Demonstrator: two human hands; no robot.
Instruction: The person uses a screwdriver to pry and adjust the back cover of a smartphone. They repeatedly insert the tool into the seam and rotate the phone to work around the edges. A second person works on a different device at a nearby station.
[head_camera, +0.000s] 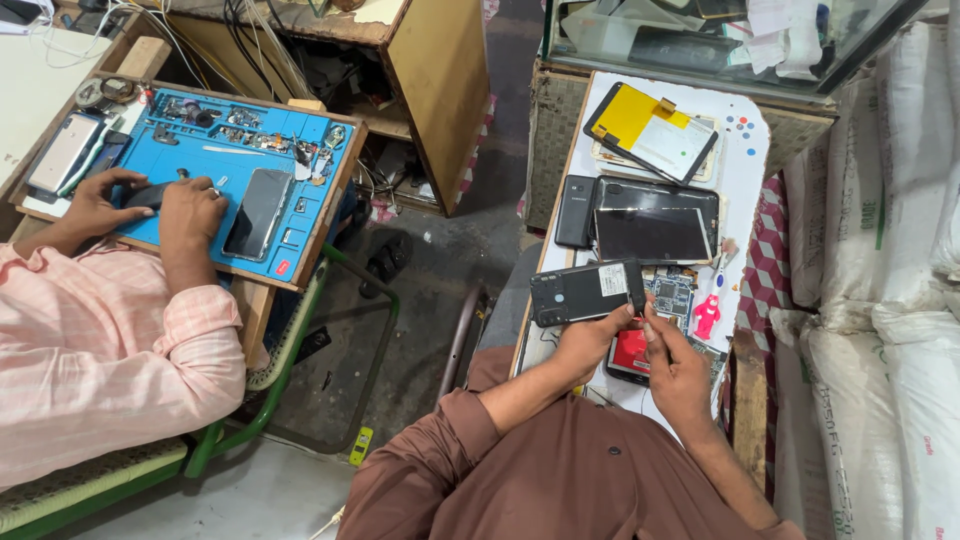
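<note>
A black phone (585, 292) lies back side up, with a white label, held over the front edge of a white table (745, 170). My left hand (585, 345) grips it from below at its lower edge. My right hand (672, 365) pinches thumb and forefinger at the phone's right-hand corner; whether a small tool sits between those fingers is too small to tell. Under the phone lie a green circuit board (672, 296) and a red flat item (630, 352), partly hidden by my hands.
On the table: a yellow-backed tablet (650, 130), a dark tablet (655, 235), another black phone (577, 210), a small red tool (707, 316). White sacks (880, 300) stand right. At left a co-worker's hands (190, 212) work on a blue mat (230, 170).
</note>
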